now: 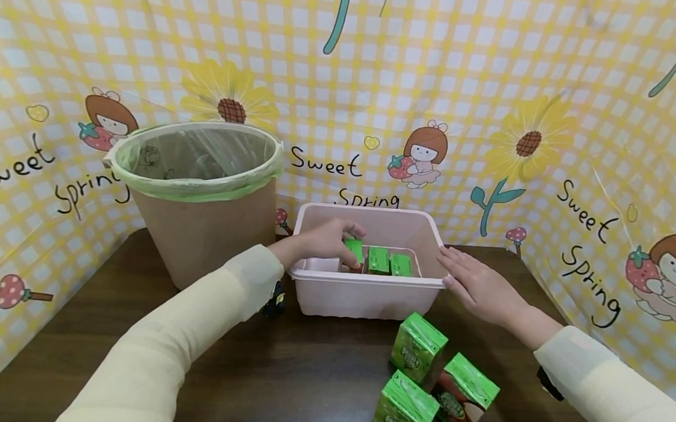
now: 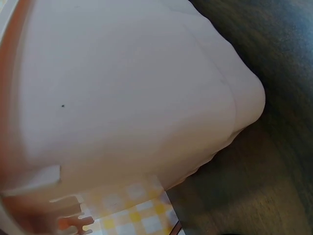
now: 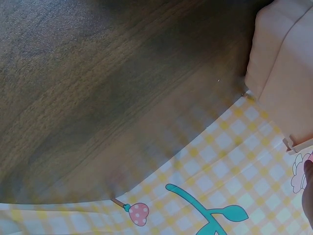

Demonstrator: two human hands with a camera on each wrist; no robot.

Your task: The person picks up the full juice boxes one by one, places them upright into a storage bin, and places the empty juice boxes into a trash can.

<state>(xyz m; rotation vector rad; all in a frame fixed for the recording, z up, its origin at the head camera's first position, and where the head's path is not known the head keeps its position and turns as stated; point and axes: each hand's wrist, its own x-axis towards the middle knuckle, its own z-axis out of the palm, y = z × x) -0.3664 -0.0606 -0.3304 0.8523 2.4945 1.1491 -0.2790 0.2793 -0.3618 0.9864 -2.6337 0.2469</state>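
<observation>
A pale pink plastic basin [image 1: 367, 298] stands on the dark wooden table. My left hand [image 1: 325, 238] reaches over its left side and pinches a small green carton [image 1: 352, 245] between thumb and fingers. Two more green cartons, a middle one [image 1: 378, 259] and a right one [image 1: 401, 265], stand inside beside it. My right hand [image 1: 480, 285] rests on the basin's right rim with its fingers straight. The left wrist view shows mostly the basin's outer wall [image 2: 127, 88]. At the right wrist view's edge, part of a finger [image 3: 308, 196] shows near the basin [image 3: 288, 63].
In front of the basin stand three cartons: a green one [image 1: 418, 349], another green one [image 1: 404, 412] and a red-and-green one [image 1: 466, 395]. A brown waste bin [image 1: 207, 234] with a clear liner stands to the left. Yellow checked cloth [image 1: 335, 86] hangs behind and at both sides.
</observation>
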